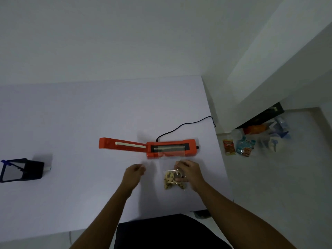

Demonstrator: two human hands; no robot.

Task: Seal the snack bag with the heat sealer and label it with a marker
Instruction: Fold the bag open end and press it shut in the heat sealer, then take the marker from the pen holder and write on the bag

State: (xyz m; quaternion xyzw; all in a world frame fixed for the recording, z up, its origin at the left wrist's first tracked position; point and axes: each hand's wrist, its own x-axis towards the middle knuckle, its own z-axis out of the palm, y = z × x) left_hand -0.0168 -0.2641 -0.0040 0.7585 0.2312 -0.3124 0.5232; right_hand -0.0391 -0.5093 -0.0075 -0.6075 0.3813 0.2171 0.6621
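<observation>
I see the snack bag (172, 179) lying on the surface (71, 123) just in front of the heat sealer (172, 148). Its pale, patterned snacks are bunched at the near end. Its clear upper part stretches away from me and lies over the front of the sealer's orange base.

My right hand (189, 172) rests on the bag's right side, and its grip is grasping the plastic, fingers curled over the film near the snacks. My left hand (134, 173) hovers to the left of the bag, apart from it. Its grip is released, the fingers loosely curled with nothing in them.

The sealer's lid (124, 143) is swung open to the left, its pale strip facing up. A black cord (185, 125) runs from the back of the base toward the surface's right edge.

Far left on the surface sits a black container (27, 169) with something blue at its corner. On the floor (287, 177) to the right lie a red packet (229, 147) and a blue packet (245, 146).
</observation>
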